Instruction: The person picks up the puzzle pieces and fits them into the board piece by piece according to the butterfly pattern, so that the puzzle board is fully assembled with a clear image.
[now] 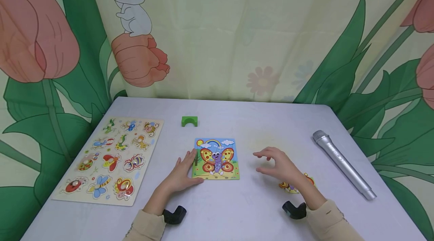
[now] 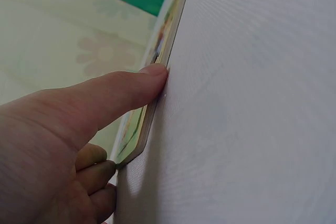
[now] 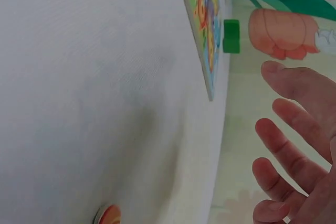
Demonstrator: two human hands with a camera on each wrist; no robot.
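A small square butterfly puzzle [image 1: 217, 158] lies flat near the table's middle. My left hand [image 1: 183, 175] rests against its left side, the thumb touching the near edge and the fingers fairly straight along the left edge. In the left wrist view the thumb [image 2: 131, 87] presses on the board's rim. To the right of the puzzle, my right hand [image 1: 279, 163] hovers with its fingers spread and nothing in them. Loose puzzle pieces [image 1: 289, 188] lie under the right forearm, which partly hides them. One round-edged piece [image 3: 109, 214] shows at the bottom of the right wrist view.
A large wooden insect puzzle board [image 1: 113, 158] lies at the left. Beyond the butterfly puzzle stands a green arch block [image 1: 189, 121]. A silver microphone [image 1: 344, 165] lies slantwise at the right. A printed curtain [image 1: 217, 37] hangs behind the white table [image 1: 237, 211].
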